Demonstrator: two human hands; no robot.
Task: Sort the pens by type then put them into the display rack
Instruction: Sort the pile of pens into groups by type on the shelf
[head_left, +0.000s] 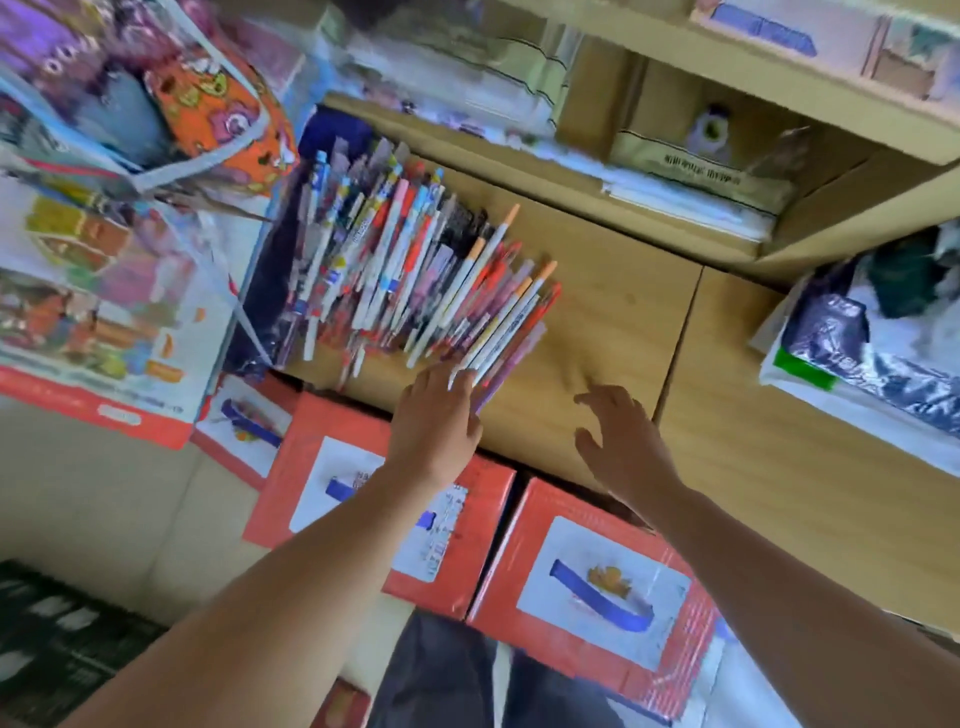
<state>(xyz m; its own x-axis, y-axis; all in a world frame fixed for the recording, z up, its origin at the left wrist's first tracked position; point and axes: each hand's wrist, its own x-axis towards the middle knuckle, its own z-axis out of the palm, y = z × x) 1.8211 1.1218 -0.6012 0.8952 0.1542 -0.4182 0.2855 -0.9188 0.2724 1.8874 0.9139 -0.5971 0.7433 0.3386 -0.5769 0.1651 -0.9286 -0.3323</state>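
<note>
A large fanned pile of pens lies on the wooden shelf top, many white with orange, red or blue caps. My left hand reaches to the pile's near right edge, fingers touching the ends of a few white and purple pens there. My right hand hovers over bare wood to the right of the pile, fingers spread and holding nothing. The picture is blurred by motion.
Red cartons with white labels stand below the shelf edge. A printed box and colourful bags crowd the left. A plastic-wrapped bundle lies at the right. Shelves with packaged goods rise behind.
</note>
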